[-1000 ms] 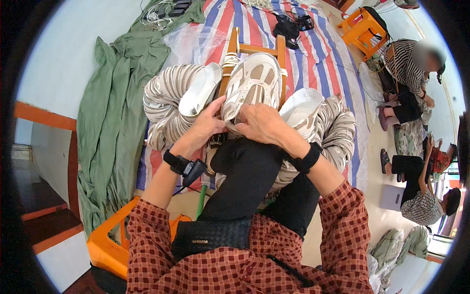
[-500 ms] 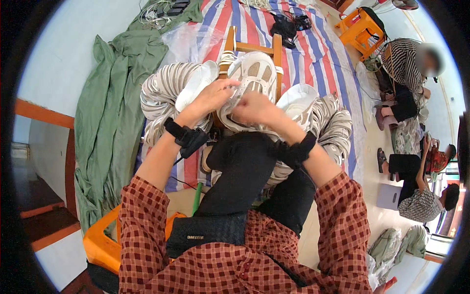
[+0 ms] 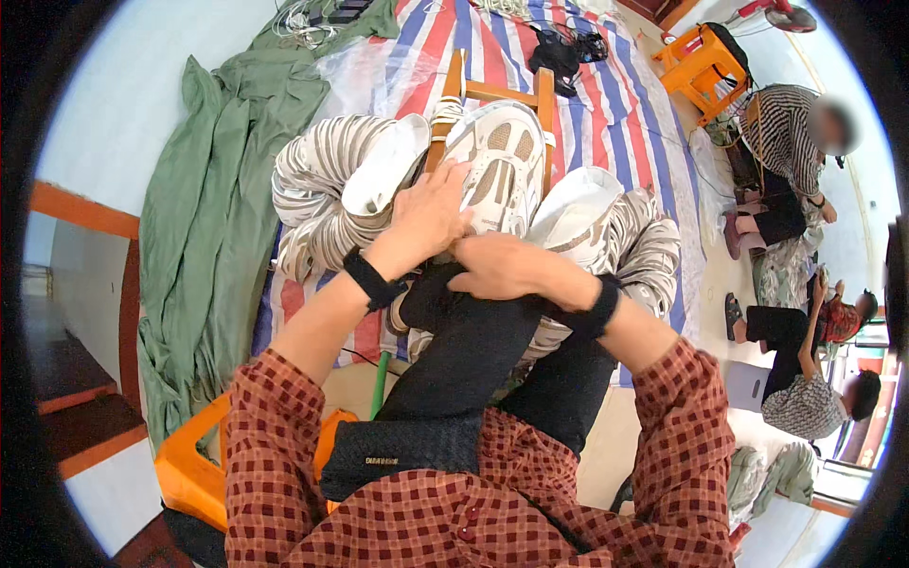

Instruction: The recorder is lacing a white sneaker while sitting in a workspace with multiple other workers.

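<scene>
A white and beige shoe upper (image 3: 507,156) with mesh panels lies over a wooden frame (image 3: 542,95) in front of my knees, toe pointing away. My left hand (image 3: 428,216) grips the upper's left side, fingers along its edge. At the near end of the upper, just above my dark-trousered knee, is my right hand (image 3: 507,268), back upward and fingers curled in. Whatever its fingertips hold is hidden beneath them. Curved stacks of nested shoe uppers flank it, one stack (image 3: 312,175) on the left and another stack (image 3: 644,237) on the right.
Striped plastic sheeting (image 3: 606,123) covers the floor, with a green cloth (image 3: 213,218) along the left. An orange stool (image 3: 189,473) stands by my left side, another orange stool (image 3: 696,71) at the far right. Several people sit along the right, one in a striped top (image 3: 781,123).
My right hand has come down from the upper's left side to its near end. The left hand has shifted slightly nearer and now lies against the upper's side.
</scene>
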A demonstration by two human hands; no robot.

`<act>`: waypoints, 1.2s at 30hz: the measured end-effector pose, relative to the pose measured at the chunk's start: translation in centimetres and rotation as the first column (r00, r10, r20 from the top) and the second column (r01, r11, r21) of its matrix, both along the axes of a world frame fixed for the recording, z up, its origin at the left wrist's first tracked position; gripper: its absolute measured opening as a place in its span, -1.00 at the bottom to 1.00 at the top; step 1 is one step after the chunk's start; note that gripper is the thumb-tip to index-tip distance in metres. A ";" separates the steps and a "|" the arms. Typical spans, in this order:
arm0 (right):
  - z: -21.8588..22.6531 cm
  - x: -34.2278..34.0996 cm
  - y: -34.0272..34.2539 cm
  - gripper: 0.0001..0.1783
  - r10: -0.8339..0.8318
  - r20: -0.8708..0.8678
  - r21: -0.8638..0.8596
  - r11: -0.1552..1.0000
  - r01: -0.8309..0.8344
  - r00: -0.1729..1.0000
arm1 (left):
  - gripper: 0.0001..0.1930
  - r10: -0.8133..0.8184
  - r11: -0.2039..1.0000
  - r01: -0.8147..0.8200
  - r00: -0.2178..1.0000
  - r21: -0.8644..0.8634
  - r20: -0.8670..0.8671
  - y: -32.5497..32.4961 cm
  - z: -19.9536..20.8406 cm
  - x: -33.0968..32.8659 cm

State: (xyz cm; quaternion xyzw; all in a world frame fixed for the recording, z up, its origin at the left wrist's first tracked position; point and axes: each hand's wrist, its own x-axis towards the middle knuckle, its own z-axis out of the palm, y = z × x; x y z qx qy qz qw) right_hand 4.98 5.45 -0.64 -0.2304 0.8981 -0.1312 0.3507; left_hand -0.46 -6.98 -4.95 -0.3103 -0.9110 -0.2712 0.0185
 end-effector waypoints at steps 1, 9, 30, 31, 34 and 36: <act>0.5 0.5 1.2 -0.51 -0.053 -0.035 -0.153 0.987 0.047 0.998 | -0.54 0.028 1.000 -0.028 0.998 -0.008 -0.063 -0.3 -0.1 0.2; -1.6 0.6 5.0 -0.50 -0.655 -0.171 -0.265 0.750 0.606 0.736 | -0.65 0.060 0.998 -0.062 0.976 -0.002 -0.210 -0.1 -1.2 -0.1; -4.6 0.2 9.3 -0.59 -0.420 -0.582 -0.163 0.899 0.406 0.696 | -0.60 0.216 0.973 -0.217 0.976 -0.080 -0.023 -1.3 -2.0 0.0; -3.9 0.2 8.5 -0.58 -0.407 -0.567 -0.154 0.907 0.393 0.717 | -0.56 0.239 0.970 -0.239 0.971 -0.048 -0.020 -2.0 -2.2 0.4; -3.2 0.2 8.2 -0.57 -0.396 -0.510 -0.103 0.910 0.403 0.764 | -0.44 0.251 0.968 -0.251 0.965 -0.008 0.072 -2.0 -2.8 1.2; -3.6 -0.8 9.3 -0.53 -0.366 -0.514 -0.122 0.927 0.356 0.776 | -0.42 0.229 0.972 -0.233 0.969 0.038 0.090 -2.0 -3.1 1.2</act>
